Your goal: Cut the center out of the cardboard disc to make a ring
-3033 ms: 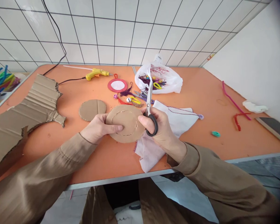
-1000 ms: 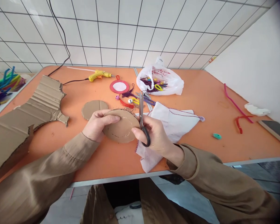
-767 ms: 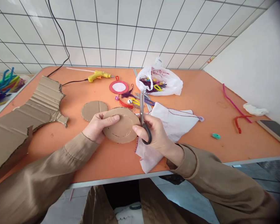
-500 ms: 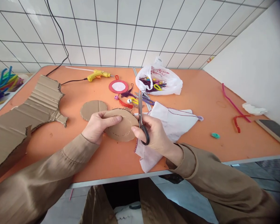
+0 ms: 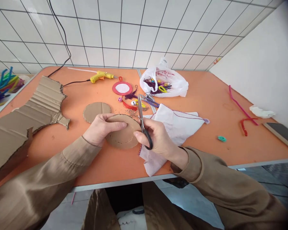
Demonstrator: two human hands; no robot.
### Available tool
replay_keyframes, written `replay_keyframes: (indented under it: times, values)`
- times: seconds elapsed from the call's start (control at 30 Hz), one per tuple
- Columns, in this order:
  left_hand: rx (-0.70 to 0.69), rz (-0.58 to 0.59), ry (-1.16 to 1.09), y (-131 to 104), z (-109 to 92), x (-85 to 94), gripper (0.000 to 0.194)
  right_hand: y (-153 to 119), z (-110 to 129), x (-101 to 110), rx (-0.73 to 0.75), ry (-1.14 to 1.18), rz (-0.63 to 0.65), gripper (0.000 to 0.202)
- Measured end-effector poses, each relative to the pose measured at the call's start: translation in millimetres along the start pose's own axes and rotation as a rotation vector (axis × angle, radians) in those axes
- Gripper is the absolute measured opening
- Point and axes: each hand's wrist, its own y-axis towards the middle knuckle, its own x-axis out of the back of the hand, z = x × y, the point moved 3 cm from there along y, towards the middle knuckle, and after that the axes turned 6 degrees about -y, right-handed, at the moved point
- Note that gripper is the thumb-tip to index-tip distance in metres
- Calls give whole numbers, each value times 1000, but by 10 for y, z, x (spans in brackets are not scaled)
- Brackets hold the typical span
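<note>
Between my hands is a round cardboard disc (image 5: 121, 135) with a dashed curved line on its face. My left hand (image 5: 102, 129) pinches the disc's left side, thumb on top. In my right hand (image 5: 157, 137) are black-handled scissors (image 5: 141, 111), blades pointing up beside the disc's right edge; the thumb lies near that edge. A second cardboard disc (image 5: 96, 111) lies flat just behind my left hand. White cloth (image 5: 177, 124) with dark red stitching spreads under and behind my right hand. Small cardboard scraps (image 5: 131, 111) lie behind the held disc.
Torn cardboard (image 5: 38, 108) covers the left of the orange table (image 5: 201, 105). Behind are a yellow glue gun (image 5: 102, 76) with a cord, a red-rimmed disc (image 5: 122, 88), bells, tassels and a white plastic bag (image 5: 175, 84). Pipe cleaners (image 5: 241, 103) and a dark flat object (image 5: 282, 135) lie right.
The scissors have tilted to the left at their tips. The held disc has tilted and shifted slightly down, with my right thumb a little further left.
</note>
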Motion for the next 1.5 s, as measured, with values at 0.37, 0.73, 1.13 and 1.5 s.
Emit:
replay_keyframes:
  times: [0.37,0.73,1.13,1.5]
  values:
    - [33,57,-155,8,40,0,37,67,46,47,34,42,-46,21]
    - [-108,-54,-195,-25,121,-129,37,92,76,82,6,137,-124,14]
    - [-98,-4,-222,-5,211,-116,35,96,105,120,11,113,-176,14]
    - [46,62,-133,14,24,50,33,121,69,99,-17,118,133,15]
